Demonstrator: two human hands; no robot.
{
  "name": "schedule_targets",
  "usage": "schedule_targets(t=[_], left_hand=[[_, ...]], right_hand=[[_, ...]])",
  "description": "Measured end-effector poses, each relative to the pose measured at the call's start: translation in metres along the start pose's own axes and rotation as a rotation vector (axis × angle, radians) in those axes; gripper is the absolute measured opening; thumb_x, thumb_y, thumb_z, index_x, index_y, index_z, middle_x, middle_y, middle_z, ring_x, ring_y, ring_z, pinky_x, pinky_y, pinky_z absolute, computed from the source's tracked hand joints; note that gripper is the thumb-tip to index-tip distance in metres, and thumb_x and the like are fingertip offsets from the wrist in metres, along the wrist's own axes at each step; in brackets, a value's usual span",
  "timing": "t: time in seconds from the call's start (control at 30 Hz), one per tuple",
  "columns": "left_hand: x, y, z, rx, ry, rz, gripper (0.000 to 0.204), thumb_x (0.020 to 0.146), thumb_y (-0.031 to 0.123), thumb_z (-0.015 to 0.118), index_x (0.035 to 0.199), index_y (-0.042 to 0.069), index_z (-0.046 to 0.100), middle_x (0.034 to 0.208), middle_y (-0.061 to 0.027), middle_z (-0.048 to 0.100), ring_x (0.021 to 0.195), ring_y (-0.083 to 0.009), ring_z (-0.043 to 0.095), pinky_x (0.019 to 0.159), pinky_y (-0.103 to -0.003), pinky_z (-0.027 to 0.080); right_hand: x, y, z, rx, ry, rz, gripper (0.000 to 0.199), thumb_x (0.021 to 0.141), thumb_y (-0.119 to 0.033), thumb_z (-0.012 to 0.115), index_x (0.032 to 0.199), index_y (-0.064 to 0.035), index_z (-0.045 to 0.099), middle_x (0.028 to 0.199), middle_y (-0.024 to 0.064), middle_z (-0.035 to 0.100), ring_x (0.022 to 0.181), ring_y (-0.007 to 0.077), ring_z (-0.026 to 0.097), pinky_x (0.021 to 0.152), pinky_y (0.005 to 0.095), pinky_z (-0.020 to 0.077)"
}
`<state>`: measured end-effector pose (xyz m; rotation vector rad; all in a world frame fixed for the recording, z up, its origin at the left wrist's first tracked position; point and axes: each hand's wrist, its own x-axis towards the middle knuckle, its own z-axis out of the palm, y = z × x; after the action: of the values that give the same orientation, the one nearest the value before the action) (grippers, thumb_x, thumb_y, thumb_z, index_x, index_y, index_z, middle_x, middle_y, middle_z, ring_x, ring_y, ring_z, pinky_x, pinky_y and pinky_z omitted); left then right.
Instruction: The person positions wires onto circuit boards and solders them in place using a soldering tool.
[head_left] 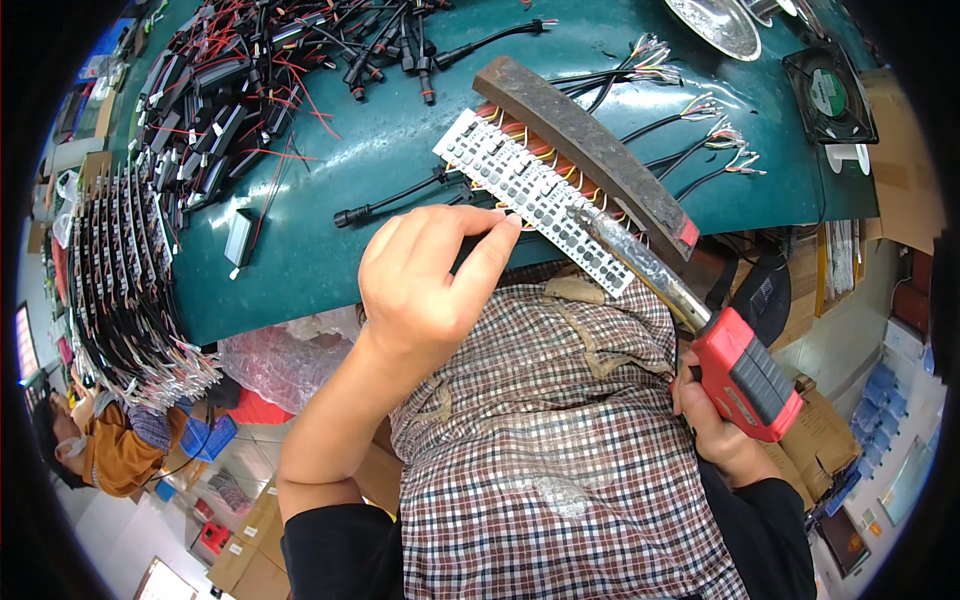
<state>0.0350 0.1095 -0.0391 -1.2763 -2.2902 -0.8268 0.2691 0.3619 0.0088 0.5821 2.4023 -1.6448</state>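
My right hand [718,428] is wrapped around the red and black handle of a soldering iron [738,370]. Its long, stained metal barrel reaches up and left, the tip end lying over a white circuit board panel [545,195]. Rows of small dark parts cover that panel, with short yellow and red wires along its edges. At the panel's near edge, my left hand [425,275] pinches thumb and forefinger together; what sits between them is too small to make out. A heavy dark metal bar [590,140] with a red end lies along the panel's far side.
Black connectors and cables [220,120] are heaped at the far left. Black cables with stripped ends [690,140] stick out beyond the bar. Wired boards [115,260] hang over the left table edge. A black fan [828,95] stands far right. Someone in orange [130,450] is at the lower left.
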Motion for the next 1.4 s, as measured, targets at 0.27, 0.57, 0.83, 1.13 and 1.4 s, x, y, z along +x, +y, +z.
schedule_targets(t=[0.27,0.57,0.83,1.13,1.4], left_hand=[[0.009,0.002,-0.002,0.114,-0.021,0.153,0.019,0.070,0.006,0.075,0.089,0.002,0.074,0.083,-0.0035,0.067,0.069,-0.0176,0.063,0.055,-0.030,0.046],[0.012,0.002,-0.004,0.120,-0.033,0.192,0.011,0.073,0.004,0.076,0.083,0.001,0.071,0.081,-0.0054,0.065,0.068,-0.0180,0.061,0.056,-0.030,0.044],[0.014,0.004,-0.007,0.112,-0.082,0.180,0.017,0.072,0.004,0.078,0.089,0.003,0.077,0.085,-0.0031,0.071,0.069,-0.0178,0.064,0.057,-0.031,0.047],[0.015,0.003,-0.008,0.103,-0.100,0.201,0.015,0.073,0.004,0.077,0.088,0.001,0.076,0.085,-0.0037,0.070,0.069,-0.0183,0.064,0.058,-0.032,0.048],[0.014,-0.003,-0.008,0.085,-0.136,0.217,0.017,0.072,0.005,0.076,0.089,0.001,0.076,0.085,-0.0041,0.069,0.070,-0.0186,0.064,0.058,-0.032,0.048]], right_hand=[[0.012,-0.003,0.006,-0.133,-0.041,-0.211,0.029,0.079,-0.003,0.077,0.106,0.0033,0.070,0.096,0.0174,0.069,0.084,0.0328,0.071,0.075,0.0394,0.0565],[0.023,-0.012,0.007,-0.223,-0.078,-0.276,0.030,0.079,-0.003,0.077,0.107,0.0038,0.069,0.096,0.0173,0.069,0.082,0.0328,0.071,0.073,0.0395,0.0567],[0.024,-0.016,0.012,-0.201,-0.046,-0.287,0.027,0.080,-0.003,0.076,0.105,0.0029,0.069,0.093,0.0165,0.068,0.079,0.0334,0.069,0.071,0.0397,0.0559],[0.024,-0.018,0.010,-0.227,-0.050,-0.327,0.023,0.081,-0.005,0.077,0.102,0.0018,0.069,0.092,0.0156,0.068,0.079,0.0335,0.069,0.070,0.0398,0.0560],[0.017,-0.015,0.004,-0.199,-0.066,-0.210,0.025,0.082,-0.006,0.076,0.105,0.0024,0.070,0.099,0.0184,0.070,0.084,0.0351,0.071,0.074,0.0396,0.0571]])
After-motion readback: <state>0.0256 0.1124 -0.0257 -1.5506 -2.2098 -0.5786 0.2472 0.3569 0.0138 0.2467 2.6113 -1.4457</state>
